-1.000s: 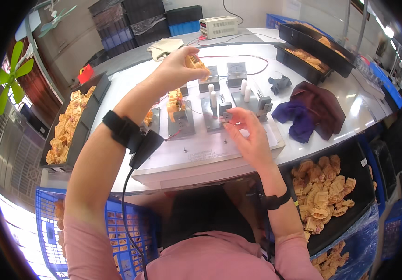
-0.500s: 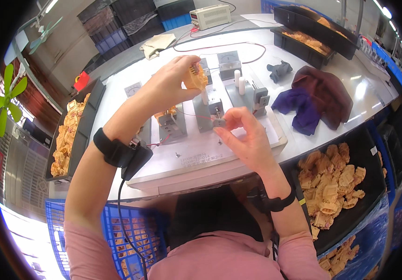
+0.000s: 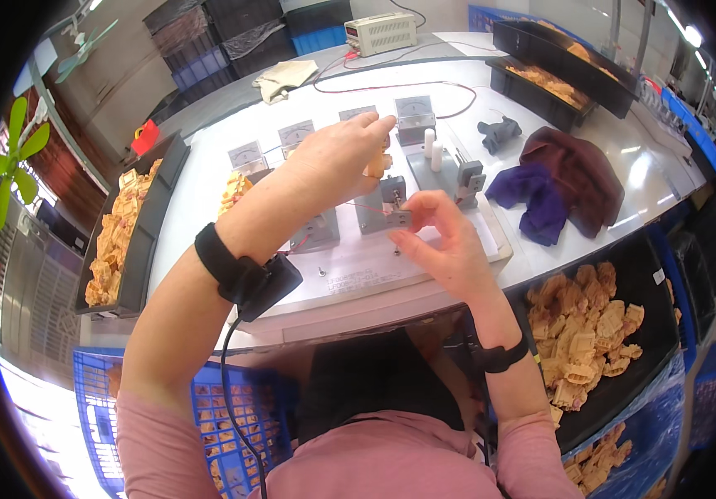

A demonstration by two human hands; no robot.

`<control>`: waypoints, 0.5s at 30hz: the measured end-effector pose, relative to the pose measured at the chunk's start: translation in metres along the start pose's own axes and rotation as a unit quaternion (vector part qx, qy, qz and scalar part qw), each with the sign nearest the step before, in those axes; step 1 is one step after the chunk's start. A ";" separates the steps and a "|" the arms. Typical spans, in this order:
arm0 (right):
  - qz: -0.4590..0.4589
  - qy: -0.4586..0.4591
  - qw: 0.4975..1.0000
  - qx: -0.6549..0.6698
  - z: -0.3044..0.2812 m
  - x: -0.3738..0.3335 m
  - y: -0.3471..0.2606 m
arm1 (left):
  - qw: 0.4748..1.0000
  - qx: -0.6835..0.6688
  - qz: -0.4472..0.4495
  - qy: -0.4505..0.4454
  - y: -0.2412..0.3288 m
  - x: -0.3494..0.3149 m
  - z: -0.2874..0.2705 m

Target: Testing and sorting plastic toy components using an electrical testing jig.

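My left hand reaches over a row of grey test fixtures, its fingers curled round a tan plastic part. Most of that part is hidden behind the hand; it sits at the third grey fixture from the left. At the front of the same fixture is a small grey sliding block, pinched between the thumb and forefinger of my right hand. A thin red wire runs to this block. The fixture to its right carries two white posts and no tan part.
Dial meters stand behind the fixtures. A black tray of tan parts lies on the left, and a black bin of them at lower right. Dark cloths lie on the right; a power supply stands at the back.
My left hand has moved right and a little down, bringing the tan part to the fixture behind the white post. My right hand stays at the grey block.
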State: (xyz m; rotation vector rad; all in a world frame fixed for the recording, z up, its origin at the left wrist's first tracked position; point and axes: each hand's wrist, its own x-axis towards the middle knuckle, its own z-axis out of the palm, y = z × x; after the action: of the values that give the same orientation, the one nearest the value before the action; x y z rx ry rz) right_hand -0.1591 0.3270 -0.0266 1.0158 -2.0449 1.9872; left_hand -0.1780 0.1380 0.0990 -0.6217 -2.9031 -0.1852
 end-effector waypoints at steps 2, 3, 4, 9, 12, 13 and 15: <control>-0.003 0.001 1.000 0.004 0.000 0.000 0.000 | 1.000 0.002 -0.023 -0.016 0.002 -0.003 0.002; -0.004 0.006 1.000 0.009 0.000 -0.001 0.000 | 1.000 0.002 -0.023 -0.012 0.000 -0.005 0.010; -0.007 0.001 1.000 0.008 0.000 -0.001 -0.001 | 1.000 -0.001 -0.023 -0.019 -0.003 -0.009 0.020; 0.024 0.044 0.998 0.041 0.008 0.002 0.002 | 0.999 -0.016 -0.031 -0.017 -0.010 -0.019 0.028; 0.027 0.151 0.986 0.059 0.021 0.001 0.005 | 0.993 -0.020 0.061 0.095 -0.025 -0.039 0.029; 0.037 0.184 0.980 0.066 0.022 0.001 0.006 | 0.993 -0.023 0.063 0.095 -0.021 -0.050 0.020; 0.045 0.156 0.985 0.065 0.008 -0.001 0.010 | 0.972 -0.088 0.066 0.210 -0.013 -0.086 -0.005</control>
State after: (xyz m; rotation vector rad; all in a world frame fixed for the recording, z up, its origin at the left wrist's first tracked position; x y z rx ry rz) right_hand -0.1603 0.3192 -0.0369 0.5913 -1.8437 2.1859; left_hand -0.1054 0.0913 0.0871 -0.7032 -2.4466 -0.4947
